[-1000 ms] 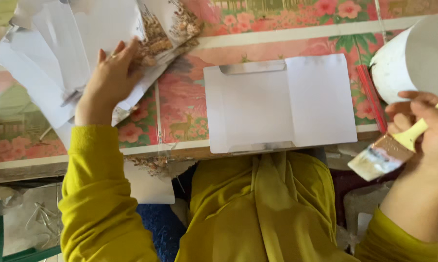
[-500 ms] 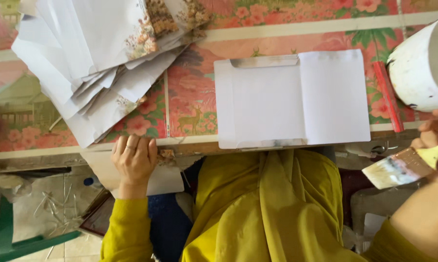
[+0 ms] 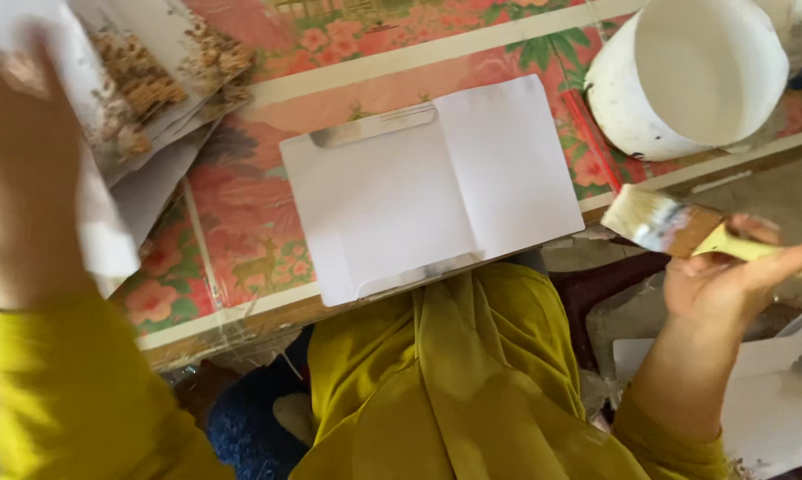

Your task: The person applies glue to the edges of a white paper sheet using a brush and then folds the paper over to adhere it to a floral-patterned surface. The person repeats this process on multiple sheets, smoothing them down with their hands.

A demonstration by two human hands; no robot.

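Raised now, left hand (image 3: 23, 169) blurs, grip unclear; right hand (image 3: 730, 280) grasps paintbrush (image 3: 677, 229).

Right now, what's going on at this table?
A person in yellow sits at a floral table. The right hand holds a brush off the table edge, near a white bucket. The left hand, blurred, is raised over a paper stack. A white unfolded envelope lies flat in front.

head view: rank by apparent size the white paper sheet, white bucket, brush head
1. white paper sheet, flat on the table
2. white bucket, partly cut off by the frame, so its rank is unsure
3. brush head, clearly smallest, held in the right hand
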